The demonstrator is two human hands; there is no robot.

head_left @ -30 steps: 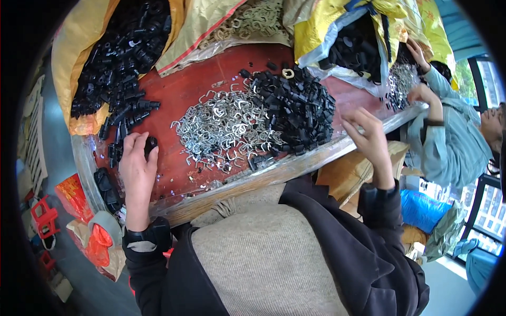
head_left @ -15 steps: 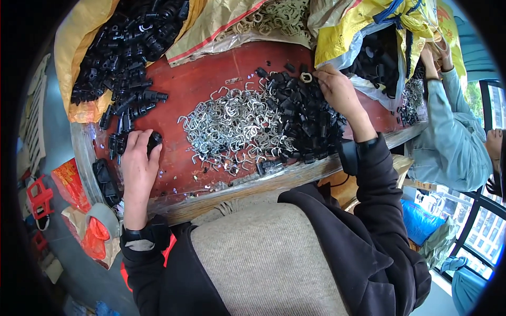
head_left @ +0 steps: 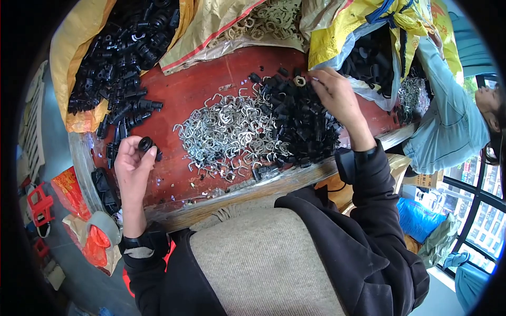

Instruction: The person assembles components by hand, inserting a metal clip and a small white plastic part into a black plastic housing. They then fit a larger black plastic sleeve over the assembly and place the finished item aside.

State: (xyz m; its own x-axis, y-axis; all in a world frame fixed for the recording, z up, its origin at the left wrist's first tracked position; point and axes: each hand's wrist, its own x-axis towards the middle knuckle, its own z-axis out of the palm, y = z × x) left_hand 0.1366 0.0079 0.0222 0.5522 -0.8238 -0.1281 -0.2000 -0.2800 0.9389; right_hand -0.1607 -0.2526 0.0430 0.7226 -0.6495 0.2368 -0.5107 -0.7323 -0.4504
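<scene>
My left hand (head_left: 133, 169) now sits lifted off the red worktop (head_left: 205, 89), fingers (head_left: 150, 154) clamped on a small black plastic part (head_left: 145, 143). A sec ago it lay flat on the worktop over that same part, so pickup = done on the left side. My right hand (head_left: 337, 97) has come back from the far right edge and is now on top of the black parts pile (head_left: 303, 124), fingertips (head_left: 316, 80) pinched together at a small pale ring (head_left: 300, 81) at the pile's top. Can't tell if the ring is actually gripped or just touched. Wire clip heap (head_left: 229, 134) sits between my hands, w/ the black parts pile touching its right side. Sack of black parts (head_left: 124, 47) is at upper left, well apart from the right hand. My read: both hands are now loaded or about to be, so mating the ring w/ the black part comes next.
</scene>
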